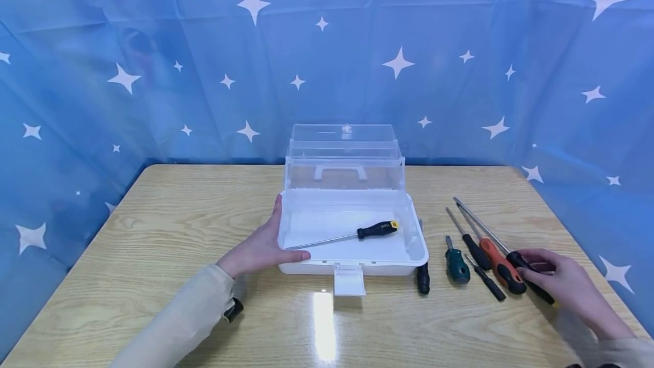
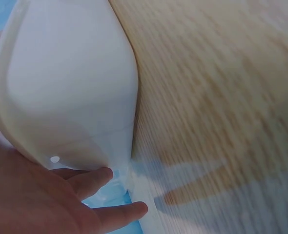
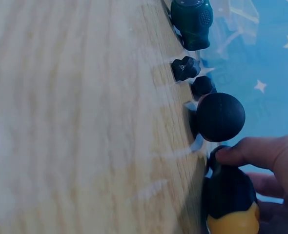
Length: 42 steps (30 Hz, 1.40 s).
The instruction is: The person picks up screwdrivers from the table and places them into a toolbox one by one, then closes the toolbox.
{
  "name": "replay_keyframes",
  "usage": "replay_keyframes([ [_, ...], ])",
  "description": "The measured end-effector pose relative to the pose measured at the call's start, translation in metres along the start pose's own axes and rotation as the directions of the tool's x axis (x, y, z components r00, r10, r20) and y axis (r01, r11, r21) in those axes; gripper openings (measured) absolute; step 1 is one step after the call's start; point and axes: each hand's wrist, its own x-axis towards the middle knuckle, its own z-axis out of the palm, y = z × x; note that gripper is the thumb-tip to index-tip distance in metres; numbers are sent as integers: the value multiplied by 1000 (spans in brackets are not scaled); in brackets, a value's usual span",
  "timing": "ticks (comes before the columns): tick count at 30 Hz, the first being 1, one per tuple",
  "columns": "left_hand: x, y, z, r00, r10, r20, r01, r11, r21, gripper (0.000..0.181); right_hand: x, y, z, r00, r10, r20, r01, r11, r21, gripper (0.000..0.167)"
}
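Note:
A white toolbox point(image 1: 306, 269) with a raised clear lid point(image 1: 342, 174) stands on the table in the head view. My left hand point(image 1: 258, 247) grips its left front corner, thumb on the front rim and fingers along the outer side. Inside lies a screwdriver point(image 1: 377, 230) with a black, yellow-ended handle. At the right, my right hand point(image 1: 569, 284) pinches the black handle of a long screwdriver point(image 3: 231, 190), also yellow-ended. Its shaft points away to the left, beside an orange-and-black screwdriver point(image 1: 494, 254). In the left wrist view, fingertips point(image 2: 104, 174) touch the white box wall point(image 2: 80, 83).
Left of the held screwdriver lie a black screwdriver point(image 1: 477, 253), a small black one point(image 1: 490, 284) and a stubby green one point(image 1: 457, 266). Another black-handled screwdriver point(image 1: 423, 279) lies against the box's right side. A starry blue cloth point(image 1: 327, 72) hangs behind the table point(image 1: 204, 209).

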Motion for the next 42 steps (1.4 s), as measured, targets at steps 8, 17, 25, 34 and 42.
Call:
replay_keyframes([
  [8,1,0,1,1000,19,7,-19,999,-34,130,4,0,2,999,-3,-51,3,1000,4,43],
  [17,1,-2,1,1000,4,1,-4,1000,-30,130,3,3,5,990,27,-137,-25,1000,15,47],
  [25,2,-4,1,1000,12,2,-12,999,-35,130,2,3,6,966,101,-236,-82,993,90,45],
  [34,1,-3,1,1000,-10,3,11,1000,-24,131,1,1,7,952,125,-279,-87,986,144,43],
  [42,0,-1,1,999,-40,-9,40,999,12,132,2,-7,6,936,132,-326,-60,973,222,37],
])
